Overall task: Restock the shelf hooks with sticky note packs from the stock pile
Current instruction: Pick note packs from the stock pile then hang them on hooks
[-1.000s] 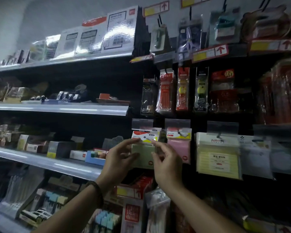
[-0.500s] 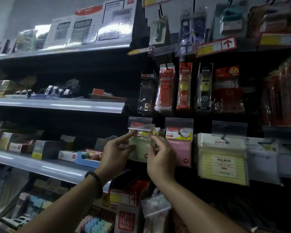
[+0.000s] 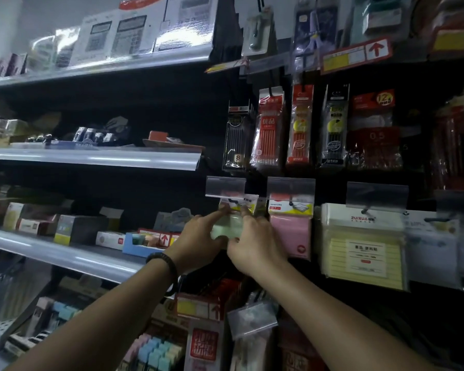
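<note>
Both hands (image 3: 198, 241) (image 3: 255, 245) pinching green sticky note pack (image 3: 227, 227) upright just below hook's clear label holder (image 3: 225, 186), directly above.

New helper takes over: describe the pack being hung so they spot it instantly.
On the dark peg wall right of the grey shelves, find the hanging sticky notes. The green pack is leftmost, held by both hands, beside a pink pack; it alone is green.

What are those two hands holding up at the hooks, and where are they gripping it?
A green sticky note pack. The left hand pinches its left edge, the right hand its right edge, fingertips reaching up near the header card.
</note>
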The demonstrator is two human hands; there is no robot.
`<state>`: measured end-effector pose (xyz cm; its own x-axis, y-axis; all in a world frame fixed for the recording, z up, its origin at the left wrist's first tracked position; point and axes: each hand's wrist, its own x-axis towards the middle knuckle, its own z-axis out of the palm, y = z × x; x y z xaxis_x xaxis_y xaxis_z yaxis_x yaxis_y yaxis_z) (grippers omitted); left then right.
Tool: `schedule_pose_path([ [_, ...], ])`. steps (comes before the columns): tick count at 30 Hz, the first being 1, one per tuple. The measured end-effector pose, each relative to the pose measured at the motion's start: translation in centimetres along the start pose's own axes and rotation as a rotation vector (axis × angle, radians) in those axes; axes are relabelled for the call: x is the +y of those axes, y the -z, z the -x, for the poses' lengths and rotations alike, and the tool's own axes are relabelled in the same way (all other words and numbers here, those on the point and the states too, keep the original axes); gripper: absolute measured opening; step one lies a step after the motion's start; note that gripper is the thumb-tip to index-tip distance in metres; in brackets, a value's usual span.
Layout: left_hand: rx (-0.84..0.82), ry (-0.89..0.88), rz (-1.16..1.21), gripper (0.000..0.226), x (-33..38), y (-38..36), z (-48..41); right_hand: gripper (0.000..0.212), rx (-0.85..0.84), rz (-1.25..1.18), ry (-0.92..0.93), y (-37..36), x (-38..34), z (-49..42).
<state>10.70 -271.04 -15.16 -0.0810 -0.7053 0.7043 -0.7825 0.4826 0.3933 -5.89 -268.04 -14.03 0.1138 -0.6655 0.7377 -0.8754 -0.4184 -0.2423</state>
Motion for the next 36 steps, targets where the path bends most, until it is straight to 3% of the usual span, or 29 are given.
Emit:
schedule_pose_path([
  [3, -0.017, 0.032, -0.064, 0.081, 0.5, -0.2, 0.0, 0.086, -0.099, 0.069, 0.002, 0.8, -0.4, 0.2],
  [6, -0.007, 0.031, -0.116, 0.080, 1.1, -0.1, 1.7, 0.070, -0.116, 0.026, 0.031, 1.2, -0.4, 1.7],
  [11, -0.037, 0.060, -0.176, 0.063, 2.4, 0.6, 7.2, 0.051, -0.051, -0.180, 0.116, 2.4, 0.9, 7.3],
  [16, 0.063, -0.124, -0.438, 0.055, 5.8, 1.6, 13.3, 0.021, 0.065, -0.388, 0.199, 3.9, 3.6, 15.6],
  [21, 0.055, -0.222, -0.200, 0.030, 10.0, 1.0, 20.2, 0.009, 0.040, -0.494, 0.190, 3.8, 6.8, 25.4],
  [26, -0.226, -0.259, -0.052, 0.011, 10.4, -6.1, 30.3, 0.005, -0.114, -0.438, 0.000, 0.5, 13.0, 36.6],
  [31, -0.622, -0.130, 0.001, 0.013, 5.5, -15.3, 38.8, 0.022, -0.454, -0.321, -0.418, -3.7, 20.9, 48.3],
  [36, -0.914, 0.055, -0.015, 0.022, 1.0, -23.6, 45.7, 0.013, -0.716, -0.260, -0.708, -8.7, 25.9, 57.9],
])
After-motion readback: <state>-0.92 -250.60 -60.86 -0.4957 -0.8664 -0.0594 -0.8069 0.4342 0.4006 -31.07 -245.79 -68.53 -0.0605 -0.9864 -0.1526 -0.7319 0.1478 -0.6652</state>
